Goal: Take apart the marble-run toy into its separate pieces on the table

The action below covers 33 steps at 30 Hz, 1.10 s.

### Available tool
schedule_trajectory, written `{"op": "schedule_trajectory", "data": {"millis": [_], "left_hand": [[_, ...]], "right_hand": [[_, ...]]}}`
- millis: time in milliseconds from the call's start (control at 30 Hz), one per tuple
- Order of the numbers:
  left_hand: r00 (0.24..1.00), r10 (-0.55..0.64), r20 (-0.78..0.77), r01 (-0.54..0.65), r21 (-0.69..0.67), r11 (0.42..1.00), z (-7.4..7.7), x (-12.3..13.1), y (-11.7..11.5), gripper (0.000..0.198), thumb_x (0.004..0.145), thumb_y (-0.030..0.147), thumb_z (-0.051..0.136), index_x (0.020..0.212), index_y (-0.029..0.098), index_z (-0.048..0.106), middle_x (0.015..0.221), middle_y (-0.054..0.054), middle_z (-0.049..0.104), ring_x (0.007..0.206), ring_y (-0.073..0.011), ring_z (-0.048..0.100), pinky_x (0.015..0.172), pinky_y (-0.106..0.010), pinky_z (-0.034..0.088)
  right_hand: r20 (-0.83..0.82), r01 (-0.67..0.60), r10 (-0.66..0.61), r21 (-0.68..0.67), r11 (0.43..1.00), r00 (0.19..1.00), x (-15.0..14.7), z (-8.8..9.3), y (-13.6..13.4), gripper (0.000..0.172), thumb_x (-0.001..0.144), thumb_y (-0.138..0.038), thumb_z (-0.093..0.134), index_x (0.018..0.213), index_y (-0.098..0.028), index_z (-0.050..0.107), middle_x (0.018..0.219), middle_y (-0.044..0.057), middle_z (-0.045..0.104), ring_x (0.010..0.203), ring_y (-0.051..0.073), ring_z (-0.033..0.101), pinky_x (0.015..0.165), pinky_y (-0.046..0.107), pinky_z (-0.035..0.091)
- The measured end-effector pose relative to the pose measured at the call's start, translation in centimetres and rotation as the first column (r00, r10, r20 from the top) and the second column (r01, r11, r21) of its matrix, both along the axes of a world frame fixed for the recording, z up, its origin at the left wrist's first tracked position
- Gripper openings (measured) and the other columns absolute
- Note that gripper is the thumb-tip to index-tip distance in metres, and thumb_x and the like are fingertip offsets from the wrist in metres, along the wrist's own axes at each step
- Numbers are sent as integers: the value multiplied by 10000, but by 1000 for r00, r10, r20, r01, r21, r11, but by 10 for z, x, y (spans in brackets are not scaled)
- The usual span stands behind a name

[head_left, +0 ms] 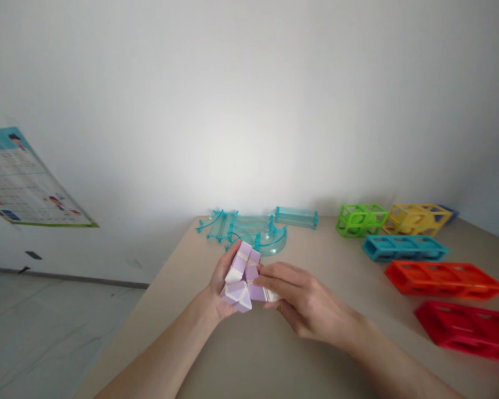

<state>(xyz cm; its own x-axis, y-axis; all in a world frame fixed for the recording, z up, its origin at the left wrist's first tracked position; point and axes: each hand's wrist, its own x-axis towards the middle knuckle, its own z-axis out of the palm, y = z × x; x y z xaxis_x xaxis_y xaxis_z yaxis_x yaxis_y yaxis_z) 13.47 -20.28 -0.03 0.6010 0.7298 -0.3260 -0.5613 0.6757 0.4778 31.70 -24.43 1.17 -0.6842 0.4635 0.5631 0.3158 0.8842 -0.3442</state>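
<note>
Hands meet above the near middle of a beige table [241,360], both closed on a purple-and-white twist puzzle [243,277], a chain of wedge-shaped segments folded into a compact lump. The puzzle is held just off the tabletop, and everything else is placed from it.

Head view: the left hand [218,285] cups the puzzle from its left side. The thumb lies up along the upper left segment and the palm is under the lower one. The other fingers curl behind the puzzle, so how far they spread cannot be told. The right hand [310,307] comes in from the puzzle's right. Its fingers [274,274] lie straight and pressed together along the top, and with the thumb beneath they pinch the right end segment.

Just beyond the puzzle, clear teal track pieces [249,227] lie on the table in a loose cluster, some curved and one straight. Well to the right of the puzzle lie open frame blocks. Farthest back are a green frame block [361,220] and a yellow frame block [416,218], side by side. Nearer than those are a blue frame block [403,248], then an orange frame block [443,278], then a red frame block [469,330], which is closest to the camera. Far to the left of the puzzle, off the table, a printed poster [25,185] hangs on the white wall above a grey floor [45,327].
</note>
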Motion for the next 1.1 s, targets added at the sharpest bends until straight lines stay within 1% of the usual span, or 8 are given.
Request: {"op": "schedule_trajectory", "data": {"millis": [367, 467, 533, 600, 667, 767, 833, 1100], "left_hand": [[981, -183, -64, 181, -36, 983, -4, -2, -2, 460, 916, 479, 436, 720, 99, 604, 651, -71, 649, 601, -177, 623, 583, -285, 482], [978, -194, -77, 191, -37, 981, -4, -3, 0, 474, 919, 501, 405, 791, 101, 624, 685, -80, 660, 612, -187, 634, 566, -296, 495], [976, -200, -89, 207, 77, 975, -3, -2, 0, 561, 881, 605, 402, 932, 100, 642, 785, -112, 682, 656, -214, 646, 589, -336, 514], [981, -131, -139, 162, 236, 958, -1, 1, -1, 661, 845, 685, 387, 1072, 114, 630, 904, -141, 687, 735, -238, 652, 652, -384, 528], [978, 62, -199, 26, 415, 910, 0, 5, -3, 653, 845, 678, 409, 1159, 142, 611, 1009, -141, 681, 857, -249, 647, 745, -393, 520], [904, 362, -228, -112, 691, 715, 0, 9, -8, 522, 826, 512, 607, 1231, 184, 588, 1141, -105, 657, 1049, -237, 598, 897, -330, 460], [863, 444, -241, -92, 789, 607, -1, 11, -10, 530, 801, 390, 685, 1281, 202, 560, 1191, -84, 638, 1082, -222, 579, 920, -287, 433], [770, 504, -391, 56, 828, 557, -7, 9, -12, 583, 850, 387, 615, 1382, 191, 479, 1211, -54, 631, 900, -161, 586, 737, -207, 457]], "right_hand": [[-14, -82, 81, -133, 988, 997, -1, 6, -5, 287, 858, -66, 509, 1123, -140, 588, 1069, 114, 576, 986, 207, 536, 859, 312, 467], [-162, -31, 5, -160, 987, 987, -1, -1, -3, 228, 872, -140, 556, 1096, -145, 598, 1034, 112, 596, 967, 212, 554, 854, 325, 470], [-295, 55, -114, -200, 978, 949, -1, -6, -2, 183, 874, -185, 585, 1051, -160, 622, 975, 94, 618, 910, 205, 577, 810, 319, 479], [-433, 121, -249, -302, 946, 866, -2, -9, 0, 158, 879, -234, 606, 1021, -178, 647, 931, 74, 641, 845, 192, 598, 752, 303, 490], [-542, 114, -373, -451, 885, 753, -4, -12, 2, 168, 881, -290, 619, 1000, -181, 666, 874, 55, 659, 754, 171, 615, 675, 278, 504], [-606, 14, -506, -632, 775, 614, -8, -13, 4, 227, 859, -366, 646, 934, -155, 683, 735, 28, 661, 597, 145, 616, 570, 260, 519], [-616, -53, -550, -692, 720, 564, -11, -13, 5, 272, 838, -403, 663, 901, -139, 684, 666, 14, 648, 547, 147, 615, 552, 277, 538], [-582, -59, -561, -723, 688, 589, -9, -11, 4, 302, 804, -416, 694, 893, -128, 677, 536, -10, 612, 467, 128, 558, 477, 245, 465]]}}
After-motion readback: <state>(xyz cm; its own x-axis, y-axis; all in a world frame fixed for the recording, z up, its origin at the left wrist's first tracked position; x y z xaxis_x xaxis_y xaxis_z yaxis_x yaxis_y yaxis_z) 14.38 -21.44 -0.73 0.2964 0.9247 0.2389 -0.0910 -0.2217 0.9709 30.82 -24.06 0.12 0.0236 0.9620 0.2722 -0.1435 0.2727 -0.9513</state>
